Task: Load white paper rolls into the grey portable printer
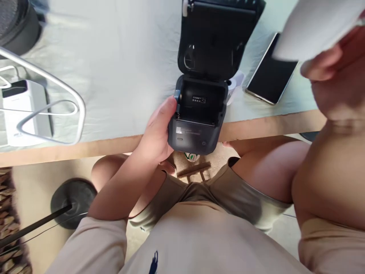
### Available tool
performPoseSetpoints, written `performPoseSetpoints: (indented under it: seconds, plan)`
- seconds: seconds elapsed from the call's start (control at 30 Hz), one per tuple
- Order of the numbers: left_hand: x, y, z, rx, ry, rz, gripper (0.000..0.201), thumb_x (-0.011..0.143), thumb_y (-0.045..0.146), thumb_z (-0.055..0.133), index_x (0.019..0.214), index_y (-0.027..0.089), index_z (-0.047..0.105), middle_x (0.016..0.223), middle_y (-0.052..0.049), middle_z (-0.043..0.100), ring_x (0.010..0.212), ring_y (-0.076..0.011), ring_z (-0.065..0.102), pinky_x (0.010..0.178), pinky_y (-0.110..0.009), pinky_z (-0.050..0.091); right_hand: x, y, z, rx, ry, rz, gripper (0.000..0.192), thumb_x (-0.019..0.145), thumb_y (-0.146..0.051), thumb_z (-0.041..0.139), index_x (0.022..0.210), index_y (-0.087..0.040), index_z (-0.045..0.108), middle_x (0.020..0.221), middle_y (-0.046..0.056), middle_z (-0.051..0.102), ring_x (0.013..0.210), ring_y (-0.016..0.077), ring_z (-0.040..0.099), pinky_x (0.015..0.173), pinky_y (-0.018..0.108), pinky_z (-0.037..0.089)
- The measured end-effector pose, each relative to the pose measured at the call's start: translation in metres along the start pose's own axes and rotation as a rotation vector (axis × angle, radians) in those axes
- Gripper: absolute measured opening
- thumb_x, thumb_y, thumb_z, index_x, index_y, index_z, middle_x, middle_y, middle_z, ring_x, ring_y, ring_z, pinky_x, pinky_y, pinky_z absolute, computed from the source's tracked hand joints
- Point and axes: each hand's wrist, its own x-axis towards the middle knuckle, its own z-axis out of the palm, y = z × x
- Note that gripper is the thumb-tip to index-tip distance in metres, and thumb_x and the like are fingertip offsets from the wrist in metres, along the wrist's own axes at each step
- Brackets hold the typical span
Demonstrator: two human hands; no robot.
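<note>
Two hands work apart: the left hand (158,131) grips an open, empty label printer (196,121) at the worktop (114,76) edge, the right hand (333,72) pinches white paper (313,26) raised alongside.

Short-sleeved beige shirt (199,243) with a small dark blue emblem (153,262) near its lower middle, khaki shorts (228,194) with creased legs, bare forearms and knees

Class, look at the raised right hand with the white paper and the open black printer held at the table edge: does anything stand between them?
Nothing visible does. The right hand holds the white paper up above the phone; the printer, lid open, sits in the left hand, with only clear space between them.
</note>
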Motion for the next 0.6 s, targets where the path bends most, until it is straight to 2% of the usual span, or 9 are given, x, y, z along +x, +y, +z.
performPoseSetpoints:
  seconds: [0.03, 0.1, 0.17, 0.2, 0.3, 0.37, 0.47, 0.53, 0.6]
  plan:
    - [0.001, 0.001, 0.000, 0.007, 0.033, -0.010, 0.048, 0.123, 0.047, 0.048, 0.111, 0.017, 0.083, 0.101, -0.008, 0.084, 0.112, -0.0260, 0.087, 0.089, -0.029, 0.069, 0.011, 0.009, 0.002, 0.081, 0.023, -0.011, 0.033, 0.088, -0.038, 0.059, 0.118, -0.025, 0.063, 0.122, 0.005, 0.069, 0.075, 0.0065, 0.055, 0.057, 0.028, 0.027]
    - [0.004, 0.002, 0.000, 0.006, 0.089, -0.033, 0.050, 0.122, 0.048, 0.048, 0.109, 0.016, 0.084, 0.100, -0.007, 0.086, 0.110, -0.0252, 0.087, 0.087, -0.029, 0.070, 0.024, 0.020, 0.010, 0.226, 0.038, -0.080, 0.036, 0.076, -0.031, 0.063, 0.111, -0.024, 0.056, 0.098, 0.003, 0.062, 0.066, 0.0083, 0.052, 0.053, 0.029, 0.033]
    - [0.006, 0.004, 0.001, -0.024, 0.090, -0.041, 0.046, 0.121, 0.046, 0.050, 0.108, 0.017, 0.084, 0.101, -0.004, 0.088, 0.105, -0.0221, 0.088, 0.086, -0.027, 0.070, 0.027, 0.022, 0.020, 0.185, 0.043, -0.168, 0.039, 0.073, -0.026, 0.066, 0.107, -0.026, 0.048, 0.090, -0.001, 0.056, 0.067, 0.0110, 0.055, 0.054, 0.031, 0.043]
    - [0.007, 0.004, 0.002, -0.047, 0.067, -0.031, 0.044, 0.120, 0.045, 0.052, 0.109, 0.018, 0.085, 0.103, -0.003, 0.089, 0.104, -0.0205, 0.088, 0.087, -0.027, 0.071, 0.025, 0.022, 0.024, 0.101, 0.042, -0.192, 0.038, 0.075, -0.024, 0.067, 0.106, -0.027, 0.045, 0.095, 0.000, 0.059, 0.073, 0.0109, 0.058, 0.058, 0.030, 0.047]
    - [0.007, 0.001, 0.002, -0.097, 0.000, 0.019, 0.041, 0.117, 0.047, 0.056, 0.111, 0.020, 0.087, 0.108, 0.000, 0.091, 0.106, -0.0184, 0.088, 0.093, -0.025, 0.072, 0.018, 0.017, 0.032, -0.226, 0.046, -0.210, 0.030, 0.090, -0.019, 0.064, 0.114, -0.024, 0.048, 0.131, 0.008, 0.066, 0.104, 0.0096, 0.061, 0.081, 0.026, 0.053]
    - [0.006, -0.002, 0.000, -0.109, -0.005, 0.037, 0.038, 0.115, 0.046, 0.060, 0.111, 0.020, 0.087, 0.108, 0.001, 0.091, 0.110, -0.0183, 0.089, 0.096, -0.025, 0.072, 0.018, 0.016, 0.036, -0.394, 0.043, -0.186, 0.037, 0.093, -0.015, 0.066, 0.128, -0.021, 0.054, 0.146, 0.010, 0.066, 0.120, 0.0103, 0.062, 0.101, 0.026, 0.054]
    - [0.005, -0.005, -0.002, -0.110, -0.002, 0.057, 0.042, 0.117, 0.050, 0.059, 0.114, 0.019, 0.087, 0.109, 0.000, 0.091, 0.115, -0.0189, 0.088, 0.102, -0.027, 0.071, 0.026, 0.018, 0.040, -0.604, -0.039, -0.033, 0.057, 0.092, -0.012, 0.073, 0.147, -0.020, 0.061, 0.147, 0.008, 0.071, 0.134, 0.0176, 0.066, 0.129, 0.037, 0.048]
    - [0.004, -0.005, -0.002, -0.116, -0.022, 0.077, 0.051, 0.120, 0.057, 0.055, 0.117, 0.018, 0.087, 0.112, -0.002, 0.092, 0.112, -0.0192, 0.088, 0.102, -0.028, 0.072, 0.030, 0.019, 0.041, -0.663, -0.081, 0.024, 0.059, 0.097, -0.013, 0.070, 0.155, -0.023, 0.063, 0.154, 0.008, 0.071, 0.146, 0.0214, 0.066, 0.138, 0.042, 0.042]
    - [0.003, -0.004, 0.000, -0.119, -0.038, 0.068, 0.060, 0.122, 0.061, 0.048, 0.115, 0.016, 0.087, 0.108, -0.005, 0.092, 0.110, -0.0214, 0.089, 0.104, -0.031, 0.072, 0.030, 0.019, 0.038, -0.676, 0.036, 0.046, 0.060, 0.100, -0.008, 0.061, 0.159, -0.023, 0.065, 0.164, 0.009, 0.066, 0.158, 0.0207, 0.061, 0.143, 0.039, 0.040]
